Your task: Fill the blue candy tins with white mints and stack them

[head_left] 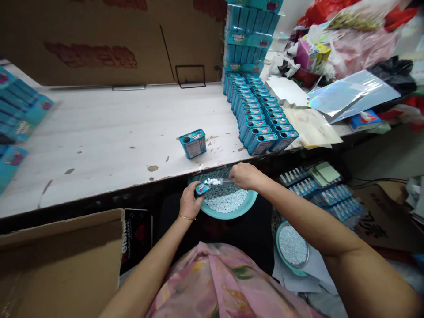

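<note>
My left hand (191,202) is closed round a small blue tin (202,188) above the left rim of a teal basin (236,215). White pellets (228,202) fill much of the basin. My right hand (244,175) grips a clear scoop (226,181), which carries white pellets toward the tin's top, where the two meet. On the white table's front part stands another blue tin (194,144), upright, with a round dark hole in its top. Rows of similar tins (256,115) stand close together to its right.
Stacked blue packs (248,37) rise behind the rows. A large cardboard box (132,44) lines the table's back. An open carton (62,260) is at lower left. A second bowl of pellets (293,245) sits low at right, near a tray of small packs (331,198).
</note>
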`<action>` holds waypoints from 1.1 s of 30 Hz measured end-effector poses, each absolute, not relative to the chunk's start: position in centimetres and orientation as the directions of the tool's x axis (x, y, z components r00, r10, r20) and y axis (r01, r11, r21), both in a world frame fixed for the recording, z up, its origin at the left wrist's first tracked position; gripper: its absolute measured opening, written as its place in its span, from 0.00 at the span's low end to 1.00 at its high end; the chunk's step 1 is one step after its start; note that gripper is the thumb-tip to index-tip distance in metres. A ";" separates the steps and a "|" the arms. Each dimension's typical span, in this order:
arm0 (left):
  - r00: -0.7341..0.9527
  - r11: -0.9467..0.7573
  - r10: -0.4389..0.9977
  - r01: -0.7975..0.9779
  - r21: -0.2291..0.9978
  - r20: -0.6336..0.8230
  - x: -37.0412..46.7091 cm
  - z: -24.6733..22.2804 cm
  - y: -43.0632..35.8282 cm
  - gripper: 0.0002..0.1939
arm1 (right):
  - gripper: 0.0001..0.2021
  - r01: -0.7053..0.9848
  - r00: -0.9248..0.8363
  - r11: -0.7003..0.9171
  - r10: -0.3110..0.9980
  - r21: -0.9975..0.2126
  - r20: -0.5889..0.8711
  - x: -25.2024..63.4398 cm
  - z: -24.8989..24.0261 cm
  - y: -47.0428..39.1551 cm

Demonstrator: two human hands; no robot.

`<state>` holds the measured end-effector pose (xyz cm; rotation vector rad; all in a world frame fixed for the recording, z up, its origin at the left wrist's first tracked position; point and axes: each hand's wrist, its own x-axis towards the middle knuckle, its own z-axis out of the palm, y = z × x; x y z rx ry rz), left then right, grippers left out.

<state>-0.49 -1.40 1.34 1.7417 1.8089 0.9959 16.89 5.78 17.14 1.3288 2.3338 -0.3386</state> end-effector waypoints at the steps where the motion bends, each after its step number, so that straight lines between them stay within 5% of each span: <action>1: -0.104 -0.059 0.980 0.661 0.748 0.169 -0.5 1.3 -1.3 0.18 | 0.16 0.859 -0.446 0.512 0.754 0.005 -0.482 17.0 17.1 5.7; 6: -0.106 -0.056 0.982 0.636 0.769 0.159 -0.7 1.3 -1.3 0.18 | 0.14 0.875 -0.432 0.485 0.773 -0.008 -0.465 19.1 16.6 4.8; 12: -0.133 -0.038 0.981 0.575 0.817 0.139 -1.7 1.6 -1.4 0.17 | 0.14 0.876 -0.470 0.363 0.791 -0.317 -0.391 23.9 10.5 5.4; 17: -0.169 0.006 0.980 0.557 0.831 0.107 -1.8 2.0 -1.4 0.18 | 0.16 0.955 -0.298 0.252 0.825 -0.160 -0.480 21.8 2.2 4.8; 21: -0.205 0.033 0.975 0.531 0.847 0.090 -1.7 2.3 -1.4 0.18 | 0.15 0.936 -0.352 0.294 0.777 -0.192 -0.522 18.8 -1.3 3.0; 33: -0.269 0.073 0.961 0.486 0.871 0.070 -1.9 2.2 -1.5 0.18 | 0.15 0.835 -0.485 0.195 0.702 -0.514 -0.522 23.2 1.5 3.9</action>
